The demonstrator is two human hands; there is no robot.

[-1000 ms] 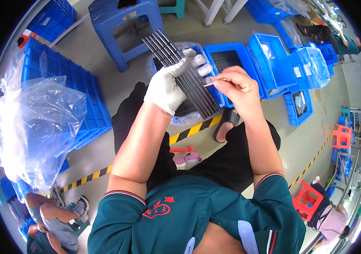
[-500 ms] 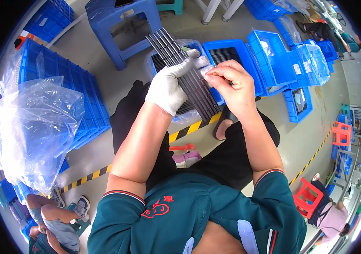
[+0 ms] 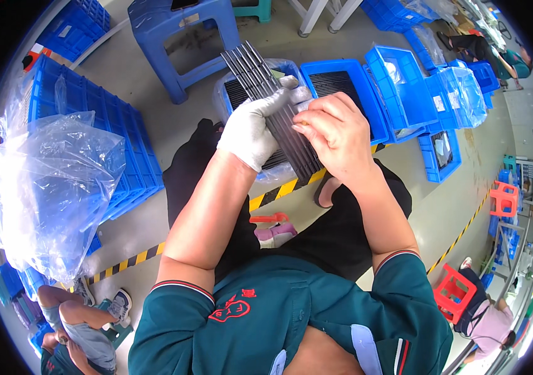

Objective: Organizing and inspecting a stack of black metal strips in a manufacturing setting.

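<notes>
My left hand (image 3: 249,130), in a white glove, is wrapped round a slanted bundle of thin black rods (image 3: 290,136), its fingers coming round the far side. The rods lie side by side, their upper ends fanned slightly apart. Bare, my right hand (image 3: 340,139) is closed in a pinch against the right side of the bundle, near the gloved fingertips. Whatever its thumb and forefinger hold is too small to name. Below the bundle sits a plastic-lined blue bin (image 3: 219,95) with more black rods, partly hidden by my left hand.
Another blue bin (image 3: 377,119) of black rods stands to the right, beside tilted blue crates (image 3: 413,103). A blue stool (image 3: 182,81) is beyond. Stacked crates (image 3: 132,150) with clear plastic (image 3: 54,194) rise at left. A seated person (image 3: 85,319) is lower left; red stools (image 3: 454,290) stand right.
My right hand has shifted slightly left toward the rods, and its fingers have curled in more. The bundle in my left hand has moved slightly, its upper end a little to the right.
</notes>
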